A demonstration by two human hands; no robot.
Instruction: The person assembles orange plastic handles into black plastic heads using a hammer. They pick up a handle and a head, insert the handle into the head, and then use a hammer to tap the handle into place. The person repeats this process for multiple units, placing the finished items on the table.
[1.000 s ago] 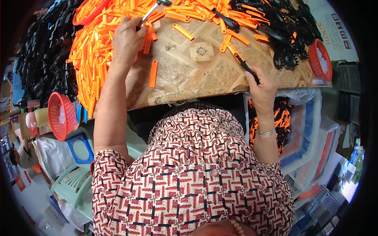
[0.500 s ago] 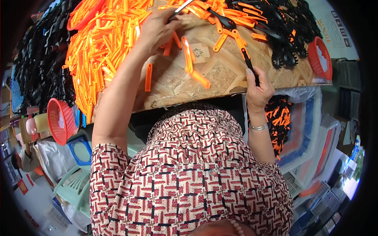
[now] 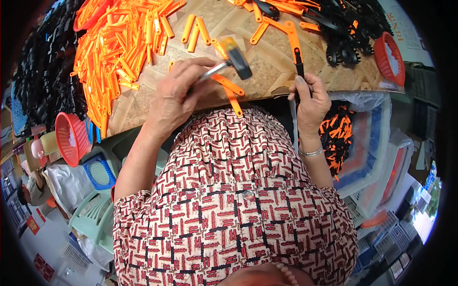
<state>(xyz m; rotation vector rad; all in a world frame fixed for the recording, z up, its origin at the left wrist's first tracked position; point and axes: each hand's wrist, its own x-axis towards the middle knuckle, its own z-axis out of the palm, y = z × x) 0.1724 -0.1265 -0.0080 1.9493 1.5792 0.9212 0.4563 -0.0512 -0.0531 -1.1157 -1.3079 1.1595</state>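
My left hand (image 3: 179, 88) is closed around the metal shaft of a small hammer (image 3: 240, 63), whose head is black with a yellow end. The hammer head hangs over the table's near part, just above a few orange plastic strips (image 3: 229, 86) that jut over the edge. My right hand (image 3: 310, 97) pinches the black end of a slim orange-and-black plastic piece (image 3: 296, 47) between thumb and fingers, at the table's front edge. The far end of this piece meets other orange strips (image 3: 260, 32). Whether they are joined I cannot tell.
A big heap of orange strips (image 3: 114, 52) covers the table's left side, beside black parts (image 3: 47, 66). More black toothed parts (image 3: 343, 52) lie at the right. Red baskets (image 3: 74, 139) flank the table (image 3: 267, 57). Below right, a lined crate (image 3: 367, 143) holds orange and black pieces.
My left hand has come down and nearer to me with the hammer, whose head now shows. Some loose orange strips have shifted. My right hand has stayed almost in place.
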